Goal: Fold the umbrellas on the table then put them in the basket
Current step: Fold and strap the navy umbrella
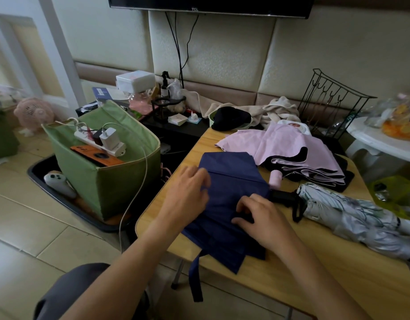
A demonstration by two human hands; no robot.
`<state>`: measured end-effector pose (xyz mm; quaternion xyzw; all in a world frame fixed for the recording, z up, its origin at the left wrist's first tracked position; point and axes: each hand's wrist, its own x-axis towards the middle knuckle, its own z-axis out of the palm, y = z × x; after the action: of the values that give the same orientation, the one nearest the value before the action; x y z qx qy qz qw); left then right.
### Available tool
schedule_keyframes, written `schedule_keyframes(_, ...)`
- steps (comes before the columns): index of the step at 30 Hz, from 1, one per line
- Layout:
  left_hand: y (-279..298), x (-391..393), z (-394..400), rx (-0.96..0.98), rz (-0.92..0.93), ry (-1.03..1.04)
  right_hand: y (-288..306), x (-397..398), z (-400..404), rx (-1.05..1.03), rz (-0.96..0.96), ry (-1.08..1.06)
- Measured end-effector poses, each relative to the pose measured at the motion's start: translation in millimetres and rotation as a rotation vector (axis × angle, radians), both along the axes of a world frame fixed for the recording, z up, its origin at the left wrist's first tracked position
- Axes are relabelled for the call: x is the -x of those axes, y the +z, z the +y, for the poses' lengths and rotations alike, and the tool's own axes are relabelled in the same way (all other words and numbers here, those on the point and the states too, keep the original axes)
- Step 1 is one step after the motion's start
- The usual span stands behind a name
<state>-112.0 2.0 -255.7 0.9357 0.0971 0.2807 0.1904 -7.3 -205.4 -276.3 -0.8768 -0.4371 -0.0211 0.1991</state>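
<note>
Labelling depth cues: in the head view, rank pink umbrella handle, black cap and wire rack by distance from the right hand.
From the right hand:
1. Pink umbrella handle, just beyond it on the table.
2. Black cap, farther back, at the table's far edge.
3. Wire rack, back right by the wall.

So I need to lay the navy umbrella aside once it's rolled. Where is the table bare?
Bare wood shows on the table near edge, below the navy umbrella and the white floral umbrella, and along the left edge beside the left hand. The far side is crowded by the pink umbrella.
</note>
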Motion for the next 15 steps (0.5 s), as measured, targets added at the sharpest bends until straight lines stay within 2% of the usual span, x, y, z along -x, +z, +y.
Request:
schedule_keyframes(1, 2, -2, -5, 0.147, -0.009, -0.126, 1, 0, 0, 0.012, 0.004, 0.007)
schedule_keyframes(3, 9, -3, -16, 0.578, 0.044, -0.300, 4, 1, -1, 0.037, 0.004, 0.018)
schedule_keyframes(5, 17, -2, -22, 1.046, 0.100, -0.342, 6, 1, -2, 0.052, 0.012, 0.021)
schedule_keyframes(7, 20, -2, -20, 1.352, 0.187, -0.271, 8, 0, -3, 0.061, 0.017, 0.022)
schedule_keyframes(9, 21, -4, -14, 1.520, 0.269, -0.162, 10, 0, -1, 0.047, 0.004, 0.026)
schedule_keyframes(11, 20, -6, -11, 1.637, 0.312, -0.094, 13, -2, 3, -0.060, -0.017, 0.019)
schedule_keyframes(13, 21, -7, -10, 1.712, 0.339, -0.070, 16, -9, 9, -0.227, -0.082, -0.034)
schedule_keyframes(15, 21, -9, -9, 1.748, 0.348, -0.055, 23, -25, 20, -0.298, -0.166, -0.125)
